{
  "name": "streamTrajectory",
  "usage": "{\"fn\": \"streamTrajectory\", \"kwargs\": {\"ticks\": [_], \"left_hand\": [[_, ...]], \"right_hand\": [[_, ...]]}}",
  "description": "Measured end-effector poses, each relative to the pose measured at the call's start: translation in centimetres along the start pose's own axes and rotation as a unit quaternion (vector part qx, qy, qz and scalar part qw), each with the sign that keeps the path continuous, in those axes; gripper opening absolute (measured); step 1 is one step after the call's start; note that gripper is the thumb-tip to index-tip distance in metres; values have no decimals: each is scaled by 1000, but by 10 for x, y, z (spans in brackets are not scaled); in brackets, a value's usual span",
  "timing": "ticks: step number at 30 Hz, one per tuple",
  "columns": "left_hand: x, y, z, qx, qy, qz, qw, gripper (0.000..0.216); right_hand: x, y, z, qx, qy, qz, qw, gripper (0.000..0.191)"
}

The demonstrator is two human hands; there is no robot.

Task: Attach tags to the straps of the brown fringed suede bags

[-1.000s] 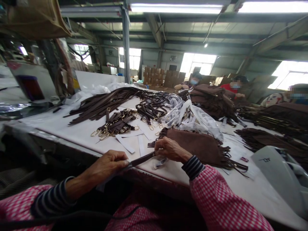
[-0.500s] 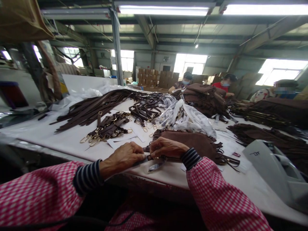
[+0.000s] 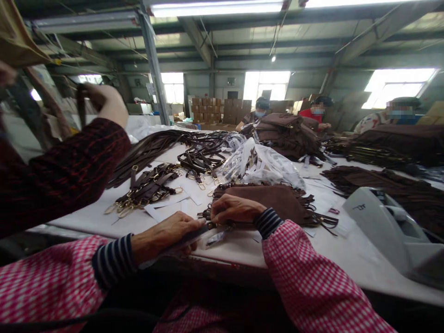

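Near table edge runs just under both forearms; a strip of top shows between it and the flat brown piece. Right side is bounded by the grey machine, well apart from the right sleeve. Left side: clasp-strap pile and white paper strips, beyond the left hand. Far side is blocked by the plastic bag heap.

Dark strap is at the near edge, slanting between the hands. Left hand pinches it, thumb on top, clear film hanging alongside. Right hand has fingertips closed on its far end, right by the brown piece; exact contact is hidden. Clear packet lies just below the right fingers.

Vs half a second ago: a co-worker's dark sleeve has come in from the left, partly covering the long straps. Hands remain close together; a second ago more strap showed between them.
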State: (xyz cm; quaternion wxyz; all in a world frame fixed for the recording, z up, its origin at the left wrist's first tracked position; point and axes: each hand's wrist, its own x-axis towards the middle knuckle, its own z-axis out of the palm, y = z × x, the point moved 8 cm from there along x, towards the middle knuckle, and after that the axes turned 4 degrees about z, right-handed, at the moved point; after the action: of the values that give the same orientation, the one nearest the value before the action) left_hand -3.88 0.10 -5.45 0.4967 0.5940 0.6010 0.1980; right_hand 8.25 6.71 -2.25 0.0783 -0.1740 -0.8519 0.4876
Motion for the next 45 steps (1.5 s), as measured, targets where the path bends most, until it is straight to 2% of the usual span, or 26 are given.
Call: {"fn": "streamTrajectory", "kwargs": {"ticks": [6,12,15,19,23,27,32,37,41,45], "left_hand": [[-9,3,-16,42,-59,22,997,32],[-8,-19,-8,-63,-130,-62,988,37],[-4,-23,-1,-103,-156,-67,980,40],[2,-13,4,-123,-135,-39,982,40],[7,5,10,-90,-122,-8,988,44],[13,12,11,-70,-96,-13,993,45],[24,14,12,-37,-71,-14,997,41],[38,14,19,-8,-58,-28,998,43],[45,20,21,8,-42,-3,999,48],[43,22,20,7,-52,20,998,53]], "right_hand": [[-4,-2,1,31,2,3,1000,23],[-6,-2,1,60,15,10,998,22],[-7,-2,0,50,20,19,998,20],[-5,-1,2,33,16,24,999,18],[-4,3,0,14,19,25,999,15],[-7,7,-5,25,37,16,999,14],[-13,10,-20,87,134,-17,987,33],[-23,12,-30,117,223,-28,967,24],[-34,4,-28,49,261,-56,962,17],[-44,4,-23,-87,298,3,951,23]]}}
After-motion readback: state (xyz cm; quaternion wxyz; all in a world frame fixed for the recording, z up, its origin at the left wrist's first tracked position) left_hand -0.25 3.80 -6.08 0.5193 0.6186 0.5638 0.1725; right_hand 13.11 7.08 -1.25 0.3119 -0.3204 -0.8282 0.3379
